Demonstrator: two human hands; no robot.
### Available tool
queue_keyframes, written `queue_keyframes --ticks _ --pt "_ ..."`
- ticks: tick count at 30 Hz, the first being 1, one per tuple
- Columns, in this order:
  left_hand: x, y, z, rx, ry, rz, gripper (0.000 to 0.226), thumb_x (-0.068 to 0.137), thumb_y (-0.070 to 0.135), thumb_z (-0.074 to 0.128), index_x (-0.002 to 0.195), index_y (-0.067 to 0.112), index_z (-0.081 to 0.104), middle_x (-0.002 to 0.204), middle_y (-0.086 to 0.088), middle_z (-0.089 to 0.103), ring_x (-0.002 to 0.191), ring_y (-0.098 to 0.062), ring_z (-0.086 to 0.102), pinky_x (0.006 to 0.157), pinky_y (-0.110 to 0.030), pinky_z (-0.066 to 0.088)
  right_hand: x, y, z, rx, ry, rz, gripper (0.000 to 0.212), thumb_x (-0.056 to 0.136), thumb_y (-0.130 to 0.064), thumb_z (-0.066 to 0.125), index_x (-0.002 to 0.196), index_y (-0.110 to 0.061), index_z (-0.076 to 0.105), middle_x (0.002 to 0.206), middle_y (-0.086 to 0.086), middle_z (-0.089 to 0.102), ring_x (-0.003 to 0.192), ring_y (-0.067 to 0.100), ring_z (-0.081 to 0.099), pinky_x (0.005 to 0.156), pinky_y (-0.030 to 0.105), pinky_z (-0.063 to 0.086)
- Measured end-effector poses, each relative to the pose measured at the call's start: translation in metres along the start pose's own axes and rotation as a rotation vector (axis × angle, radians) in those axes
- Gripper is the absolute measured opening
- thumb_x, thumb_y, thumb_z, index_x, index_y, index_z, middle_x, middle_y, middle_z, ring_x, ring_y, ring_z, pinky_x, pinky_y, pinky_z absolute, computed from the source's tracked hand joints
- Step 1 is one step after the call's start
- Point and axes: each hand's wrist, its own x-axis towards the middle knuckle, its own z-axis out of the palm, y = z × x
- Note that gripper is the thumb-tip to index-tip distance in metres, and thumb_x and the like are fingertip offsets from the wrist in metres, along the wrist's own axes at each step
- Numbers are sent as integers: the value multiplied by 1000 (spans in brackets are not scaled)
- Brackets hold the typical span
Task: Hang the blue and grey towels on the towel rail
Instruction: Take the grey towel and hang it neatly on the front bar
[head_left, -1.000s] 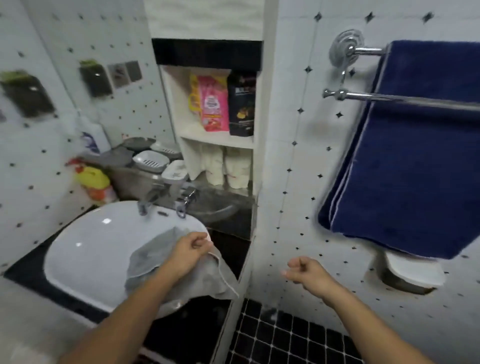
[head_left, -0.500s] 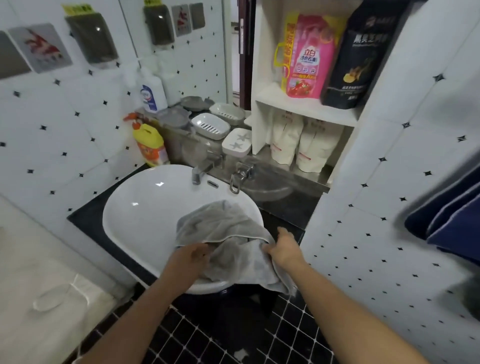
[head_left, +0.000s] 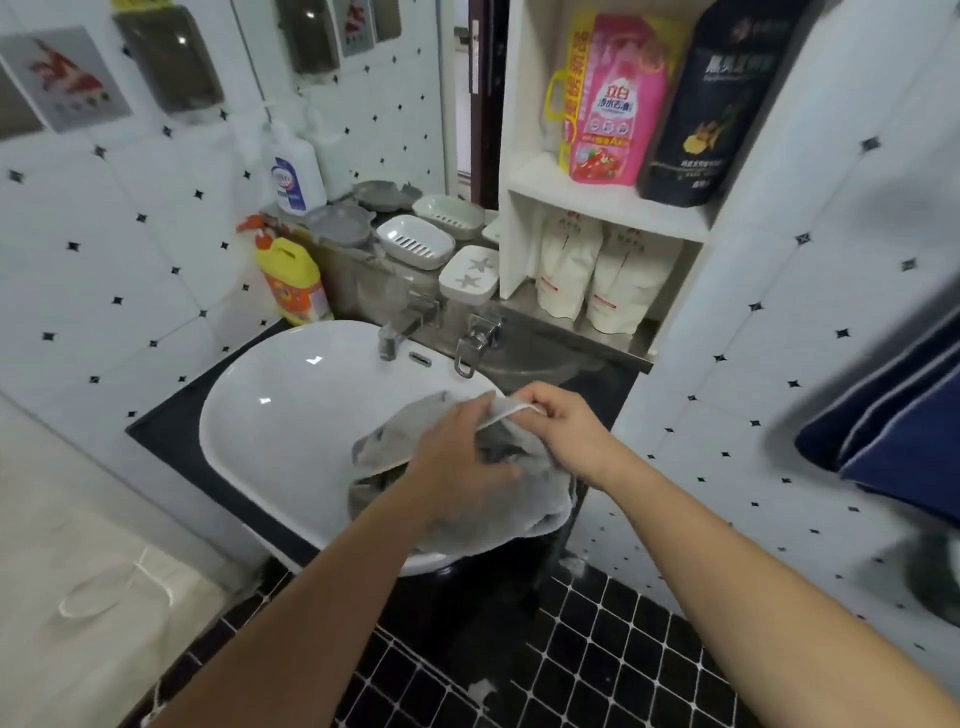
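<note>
The grey towel (head_left: 524, 506) lies bunched on the near right rim of the white basin (head_left: 291, 415). My left hand (head_left: 457, 457) grips the towel's middle from above. My right hand (head_left: 566, 431) pinches its pale hemmed edge at the far side, lifting that edge slightly. The blue towel (head_left: 893, 431) hangs at the right edge of the view; its lower corner shows, folded with a light stripe. The towel rail itself is out of view.
Two taps (head_left: 400, 332) stand behind the basin. Soap dishes (head_left: 415, 241), a yellow bottle (head_left: 293, 280) and a white bottle (head_left: 293, 174) sit on the ledge. A white shelf unit (head_left: 608, 208) holds pouches. Black tiled floor (head_left: 597, 649) lies below.
The view swung left and down from the rail to the basin. My right hand came onto the grey towel; both hands have gathered it up and moved toward its far edge.
</note>
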Motion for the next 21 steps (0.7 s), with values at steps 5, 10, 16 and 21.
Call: queue_keyframes --ticks 5,10,16,21 --pt "20 50 -17 71 52 59 20 76 43 63 94 36 64 94 7 71 92 -19 66 82 -37 52 -41 -81 -55 -175 -42 -124 11 91 -10 63 89 -19 68 85 -7 68 79 -1 60 75 15 48" --pt "40 123 -27 -109 104 200 10 88 8 58 90 12 67 95 -12 72 95 -29 65 83 -36 52 -91 -131 -120 -314 57 -73 9 82 -18 75 87 -16 68 82 1 63 74 8 56 69 23 44" --pt "43 254 -57 -325 316 458 29 86 0 45 101 10 68 95 -3 68 89 -13 58 66 -17 42 -170 -113 -201 -768 265 299 31 78 -25 73 62 -15 48 60 -2 50 55 17 47 50 27 36" --pt "40 337 -63 -355 363 555 22 87 6 47 95 1 67 99 -12 69 95 -22 62 78 -33 50 -239 -102 -255 -437 617 286 30 86 -21 66 58 -17 55 59 -2 51 58 14 44 59 30 35"
